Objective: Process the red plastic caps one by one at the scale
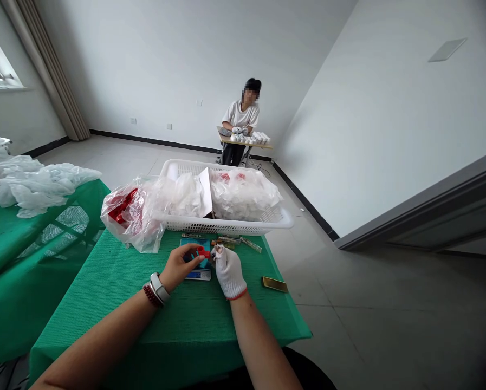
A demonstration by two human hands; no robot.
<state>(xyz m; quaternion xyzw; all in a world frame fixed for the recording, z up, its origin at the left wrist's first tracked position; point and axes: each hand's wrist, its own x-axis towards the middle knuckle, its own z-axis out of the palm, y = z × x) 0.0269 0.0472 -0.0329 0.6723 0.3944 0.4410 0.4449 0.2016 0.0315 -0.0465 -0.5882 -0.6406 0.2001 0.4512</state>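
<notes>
My bare left hand (178, 266) pinches a small red plastic piece (203, 252) with a rounded, tube-like end. My right hand (229, 273), in a white knitted glove with a red cuff edge, is closed close against the right end of that piece. Whatever sits in its fingertips is too small and hidden to name. Under the hands lies a flat blue and white object (198, 275), partly covered by them. Several slim items, among them a clear narrow strip (251, 245), lie just beyond my right hand.
A white plastic basket (226, 224) holds clear bags and a white card divider. Left of it, a clear bag (135, 216) contains red pieces. A yellow-black rectangular block (274, 284) lies near the right edge of the green-covered table (116, 292). Farther back, a gloved person (241, 115) sits at a small table.
</notes>
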